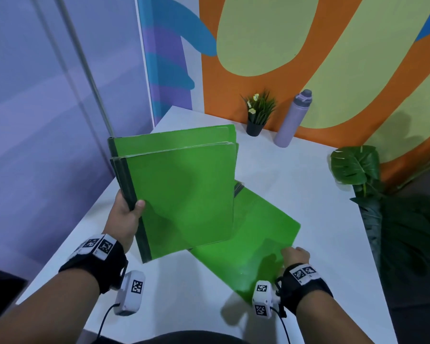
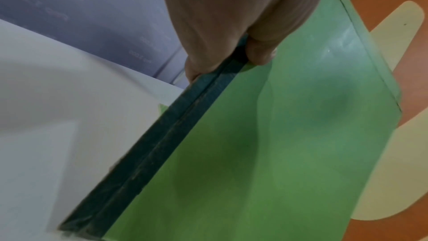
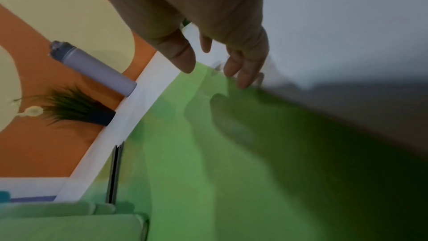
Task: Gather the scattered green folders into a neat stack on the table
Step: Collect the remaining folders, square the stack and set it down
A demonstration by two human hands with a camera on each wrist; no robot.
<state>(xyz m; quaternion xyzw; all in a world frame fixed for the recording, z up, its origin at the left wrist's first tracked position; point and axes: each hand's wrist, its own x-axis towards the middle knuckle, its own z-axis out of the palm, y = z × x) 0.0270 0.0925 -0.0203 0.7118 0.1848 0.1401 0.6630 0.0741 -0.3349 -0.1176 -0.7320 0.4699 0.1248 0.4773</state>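
Observation:
A bundle of green folders [image 1: 181, 189] with dark spines is lifted above the white table [image 1: 313, 194], tilted. My left hand [image 1: 132, 209] grips it by the spine side, thumb on top and fingers underneath; the left wrist view shows the same hold of the left hand [image 2: 238, 58] on the bundle [image 2: 266, 144]. One more green folder [image 1: 258, 244] lies flat on the table, partly beneath the bundle. My right hand [image 1: 294, 255] is at its near right edge. In the right wrist view the right hand [image 3: 214, 76] has straight fingers [image 3: 241, 74] touching the edge of that folder [image 3: 208, 153].
A lilac bottle [image 1: 292, 120] and a small potted plant [image 1: 257, 115] stand at the table's back edge against the painted wall. A large leafy plant [image 1: 358, 167] rises beside the table's right edge. A glass wall runs along the left.

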